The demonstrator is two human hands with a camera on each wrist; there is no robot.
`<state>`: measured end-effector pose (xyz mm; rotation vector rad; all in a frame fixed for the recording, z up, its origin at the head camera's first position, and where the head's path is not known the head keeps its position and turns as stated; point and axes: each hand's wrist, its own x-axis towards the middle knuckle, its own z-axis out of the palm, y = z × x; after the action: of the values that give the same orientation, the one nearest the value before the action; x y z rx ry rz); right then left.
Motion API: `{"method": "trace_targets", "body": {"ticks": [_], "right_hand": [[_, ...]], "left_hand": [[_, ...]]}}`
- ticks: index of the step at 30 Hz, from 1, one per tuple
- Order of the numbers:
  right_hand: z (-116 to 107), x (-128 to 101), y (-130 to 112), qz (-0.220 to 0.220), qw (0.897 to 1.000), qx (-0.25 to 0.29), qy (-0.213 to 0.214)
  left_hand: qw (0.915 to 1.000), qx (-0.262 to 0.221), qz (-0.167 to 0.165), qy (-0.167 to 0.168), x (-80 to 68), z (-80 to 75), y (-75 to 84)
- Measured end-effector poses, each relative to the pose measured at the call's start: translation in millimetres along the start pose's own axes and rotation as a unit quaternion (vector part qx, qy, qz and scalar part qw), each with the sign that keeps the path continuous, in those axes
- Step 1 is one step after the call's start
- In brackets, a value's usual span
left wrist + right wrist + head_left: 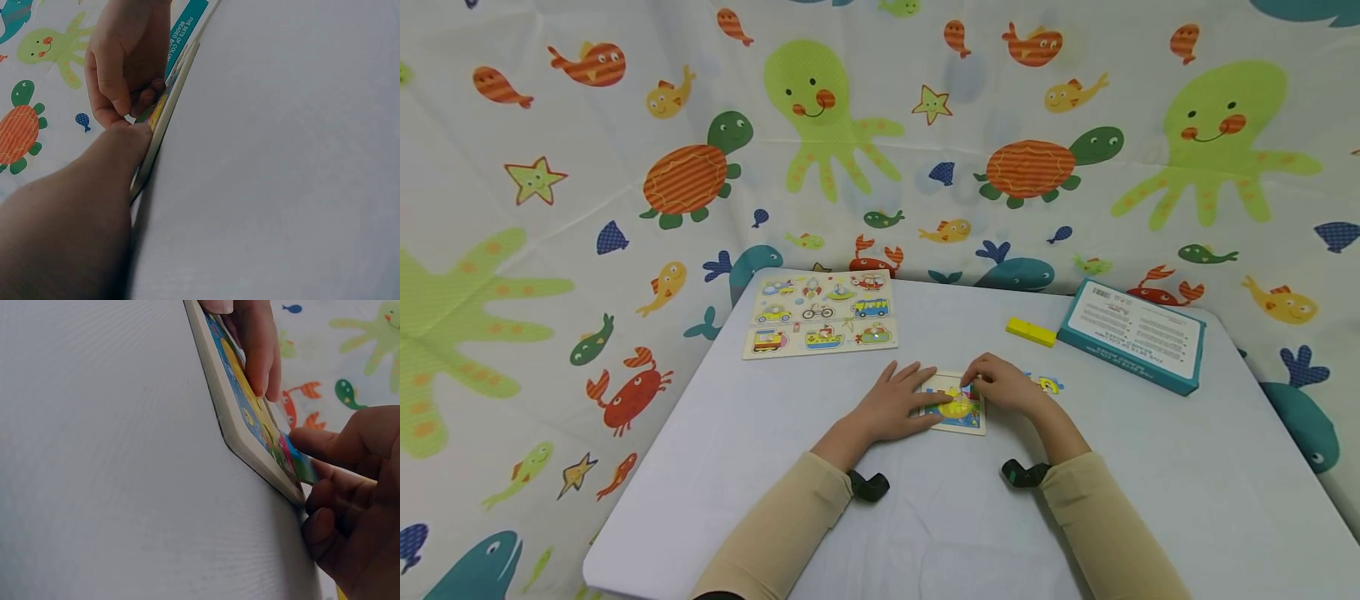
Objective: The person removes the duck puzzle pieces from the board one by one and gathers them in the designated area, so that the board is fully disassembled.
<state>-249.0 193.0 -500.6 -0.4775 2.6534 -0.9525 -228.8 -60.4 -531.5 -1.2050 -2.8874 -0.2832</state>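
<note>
We note the left hand (895,406) lying flat, fingers straight, on the small puzzle board (957,405) at the table's (760,433) middle, while the right hand (1003,385) pinches 1 puzzle piece (299,464) at its edge.

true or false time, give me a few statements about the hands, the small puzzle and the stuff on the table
1. The left hand lies flat on the small puzzle board. True.
2. The right hand pinches a puzzle piece at the board. True.
3. The teal box sits on the vehicle puzzle. False: they lie apart, the box far right, the puzzle far left.
4. The yellow block is held in a hand. False: it lies alone on the table beside the box.
</note>
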Motion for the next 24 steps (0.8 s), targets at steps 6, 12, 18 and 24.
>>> {"method": "trace_targets", "body": {"ticks": [6, 12, 18, 24], "right_hand": [[0.6, 0.1, 1.2, -0.004, 1.000, -0.001, 0.007], [0.1, -0.9, 0.3, 0.001, 1.000, -0.001, 0.010], [0.3, -1.1, 1.1, 0.012, 1.000, 0.006, 0.013], [0.6, -1.2, 2.3, 0.022, 0.999, 0.020, 0.020]], "left_hand": [[0.9998, 0.005, 0.017, 0.002, 0.4, 2.2, 5.7], [0.9995, 0.017, 0.016, -0.022, 4.2, 7.0, 19.3], [0.9983, 0.052, 0.001, -0.028, 4.8, 10.4, 24.1], [0.9983, 0.052, 0.004, -0.026, 3.3, 7.6, 24.9]]}}
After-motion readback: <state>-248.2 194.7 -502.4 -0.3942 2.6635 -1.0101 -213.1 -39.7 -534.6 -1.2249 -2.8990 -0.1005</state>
